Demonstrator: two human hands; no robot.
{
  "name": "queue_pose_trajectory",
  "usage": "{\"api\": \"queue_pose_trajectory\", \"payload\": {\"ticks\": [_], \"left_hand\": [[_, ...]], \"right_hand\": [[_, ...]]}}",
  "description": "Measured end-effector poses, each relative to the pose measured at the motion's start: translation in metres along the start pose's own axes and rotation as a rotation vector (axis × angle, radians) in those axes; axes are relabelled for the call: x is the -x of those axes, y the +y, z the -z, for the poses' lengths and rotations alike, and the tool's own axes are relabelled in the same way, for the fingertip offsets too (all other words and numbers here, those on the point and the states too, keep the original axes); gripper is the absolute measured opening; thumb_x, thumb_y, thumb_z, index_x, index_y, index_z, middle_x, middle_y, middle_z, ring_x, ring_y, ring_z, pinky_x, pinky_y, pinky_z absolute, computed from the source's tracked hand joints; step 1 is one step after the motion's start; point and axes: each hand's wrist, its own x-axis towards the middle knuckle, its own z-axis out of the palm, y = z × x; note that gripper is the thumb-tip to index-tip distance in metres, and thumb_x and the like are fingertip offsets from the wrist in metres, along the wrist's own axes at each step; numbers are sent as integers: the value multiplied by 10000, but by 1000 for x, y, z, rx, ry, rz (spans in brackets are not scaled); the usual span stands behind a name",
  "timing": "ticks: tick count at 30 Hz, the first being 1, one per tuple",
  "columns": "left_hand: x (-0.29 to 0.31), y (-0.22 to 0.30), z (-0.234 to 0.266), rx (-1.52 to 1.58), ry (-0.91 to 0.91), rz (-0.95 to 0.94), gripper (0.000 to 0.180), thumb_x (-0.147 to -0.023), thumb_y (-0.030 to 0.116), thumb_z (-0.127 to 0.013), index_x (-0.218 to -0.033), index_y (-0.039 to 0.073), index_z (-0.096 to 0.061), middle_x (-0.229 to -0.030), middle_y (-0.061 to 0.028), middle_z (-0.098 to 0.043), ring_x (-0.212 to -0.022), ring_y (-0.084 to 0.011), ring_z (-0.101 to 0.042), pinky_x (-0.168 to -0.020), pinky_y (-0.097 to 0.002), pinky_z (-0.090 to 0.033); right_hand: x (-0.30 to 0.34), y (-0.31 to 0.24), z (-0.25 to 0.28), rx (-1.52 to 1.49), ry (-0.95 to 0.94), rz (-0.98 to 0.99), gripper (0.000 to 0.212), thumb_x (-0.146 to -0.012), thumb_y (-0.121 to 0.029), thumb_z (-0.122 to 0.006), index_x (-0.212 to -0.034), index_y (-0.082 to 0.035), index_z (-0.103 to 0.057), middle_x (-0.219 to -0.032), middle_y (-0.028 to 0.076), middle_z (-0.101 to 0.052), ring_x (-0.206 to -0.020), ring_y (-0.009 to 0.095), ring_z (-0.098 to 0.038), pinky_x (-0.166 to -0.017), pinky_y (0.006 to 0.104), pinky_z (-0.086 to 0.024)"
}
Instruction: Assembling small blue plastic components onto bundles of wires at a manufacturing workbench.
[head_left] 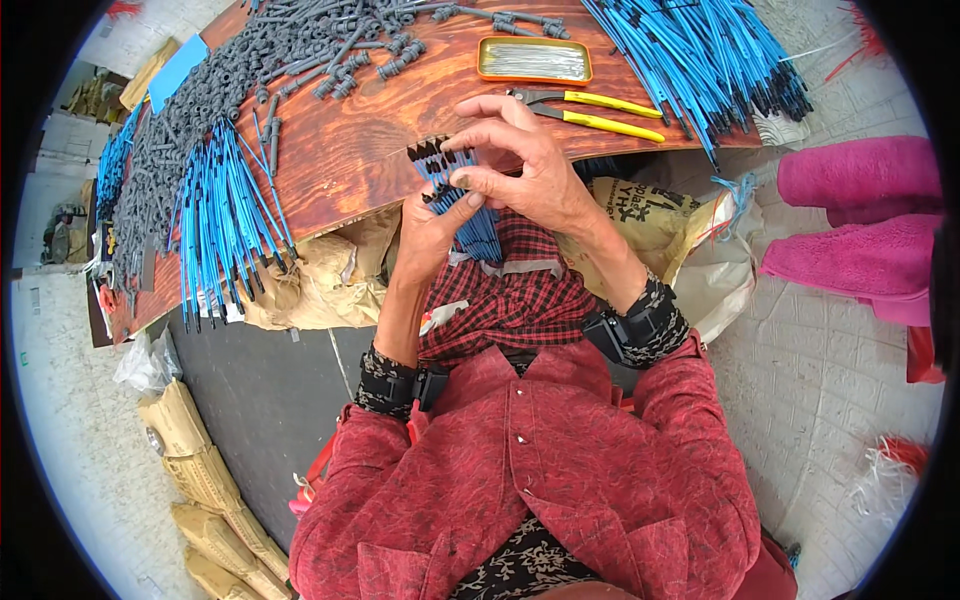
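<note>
Over my lap, just off the table's front edge, my left hand is wrapped round a bundle of thin blue rods with black tips. The black ends point up toward the table, and the blue lengths hang down toward the checked cloth. My right hand curves over the tip end from the right, its thumb and fingertips on the black-ended rods. Its index finger is lifted a little away. Part of the bundle is hidden behind both hands.
Yellow-handled pliers and an orange-rimmed tin of thin metal pins lie on the wooden table. Grey plastic parts are heaped at left. Blue rods lie at front left and far right. Sacks sit below the edge.
</note>
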Motion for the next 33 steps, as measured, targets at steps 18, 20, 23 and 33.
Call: {"api": "queue_pose_trajectory", "payload": {"ticks": [18,20,23,33], "left_hand": [[-14,-2,6,-10,-31,49,262,-932,54,-708,-1189,30,-662,-1019,-17,-715,-912,-100,-670,-825,-270,-558],[-14,-2,5,-19,-19,39,257,-933,53,-706,-1185,28,-662,-1019,-18,-714,-909,-101,-672,-822,-271,-559],[-13,-1,3,-22,-10,40,250,-936,50,-699,-1181,20,-660,-1020,-23,-714,-908,-104,-675,-822,-273,-561],[-9,13,-7,-9,-20,18,242,-948,6,-658,-1186,-35,-635,-1025,-96,-726,-917,-177,-720,-837,-308,-593]], "right_hand": [[-12,-3,-5,-292,46,-189,117,-879,-66,-718,-944,16,-666,-1217,51,-587,-747,62,-608,-567,215,-501],[-16,-1,-7,-118,46,-89,180,-842,-88,-741,-1006,-19,-711,-1209,45,-594,-850,77,-611,-621,243,-507],[-19,-5,-7,-77,37,-135,210,-819,-124,-755,-1017,-55,-744,-1198,46,-614,-969,125,-609,-741,286,-519],[-21,4,-5,-49,42,-47,170,-797,-183,-765,-940,-96,-795,-1197,41,-682,-1161,220,-567,-1021,365,-441]]}}
